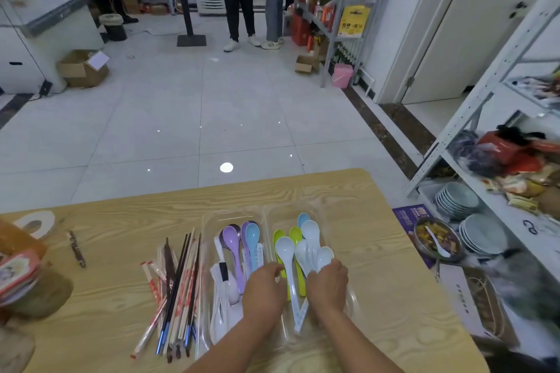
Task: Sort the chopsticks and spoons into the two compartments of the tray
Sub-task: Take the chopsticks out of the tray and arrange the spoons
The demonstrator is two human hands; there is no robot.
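Our table (378,221) carries the whole job, and we judge it less than half done. The clear tray (230,215) sits before us with spoons (231,239) in both compartments: purple, blue and white in the left, green, white and pale blue in the right. So the spoons are off the table but not yet on one side, and neither compartment is free for chopsticks (178,291). Those lie in a loose bundle on the table just left of the tray, none inside it as far as we can see. One dark stick (75,248) lies well apart, further left; we cannot tell whether it is a chopstick. What is left, we think, is to gather all spoons into one compartment, then bring the chopsticks into the other.

Both our hands are in the tray's near half. Our right hand (327,280) is in the right compartment, fingers curled round a bunch of white spoons (324,256), whose bowls stick out beyond the knuckles. Our left hand (265,285) is over the divider, fingers bent down beside a long spoon (285,248); whether they pinch anything we cannot tell
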